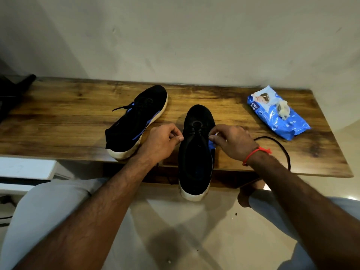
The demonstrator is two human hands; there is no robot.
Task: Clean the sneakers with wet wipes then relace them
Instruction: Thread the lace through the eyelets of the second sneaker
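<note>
Against a pale wall stood a wooden table point(78, 121) carrying two black sneakers. Nearer the person, one sneaker point(195, 152) pointed away with its heel over the table's front edge. Both hands worked at its eyelets: the left hand point(162, 142) had its fingers curled, pinching something too small to make out, and the right hand point(231, 142) pinched at the blue side tab. A black lace point(280, 145) looped behind the right wrist. The other sneaker point(136, 121) lay angled to the left. A blue wipes pack point(276, 114) sat far right.

Black sneakers point(196, 151) with blue accents and white soles — blue-and-white wipes pack point(277, 114) — brown streaked wooden table point(58, 121).
</note>
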